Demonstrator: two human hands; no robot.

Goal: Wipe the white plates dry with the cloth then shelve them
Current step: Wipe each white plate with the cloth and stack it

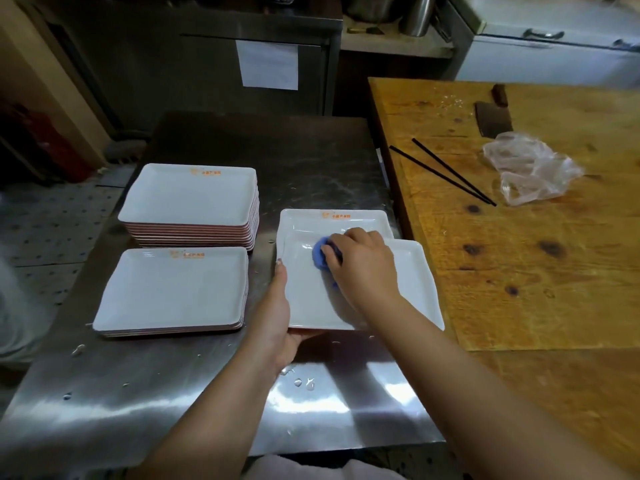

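Stainless steel forms the worktop point(214, 393), and a white rectangular plate point(408, 292) is held over its right side, near the edge that meets the wooden table point(540, 265). The left hand point(277, 320) grips this plate at its near left corner: the thumb lies straight along the left rim on top, and the remaining fingers curl underneath the near edge, where only their tips show. The right hand point(360, 261) sits on the plate's middle with fingers bent down, clutching a bunched blue cloth point(320, 254) and pressing it against the white surface; the cloth peeks out at the fingertips and a scrap shows under the palm.

Under the far edge of the held plate lies a second plate point(332, 220) with an orange logo along its far rim, resting on the worktop close to the right edge. Whether the two plates touch cannot be told.

On the left half of the worktop stand two stacks of the same plates: a tall stack point(190, 199) further back and a low stack point(173, 289) nearer, just in front of it. Water drops point(304, 382) dot the steel near the front edge.

On the wooden table, two black chopsticks point(443, 174) lie near its left edge, with crumpled clear plastic point(530, 168) beside them and a dark cleaver point(491, 116) just behind the plastic.
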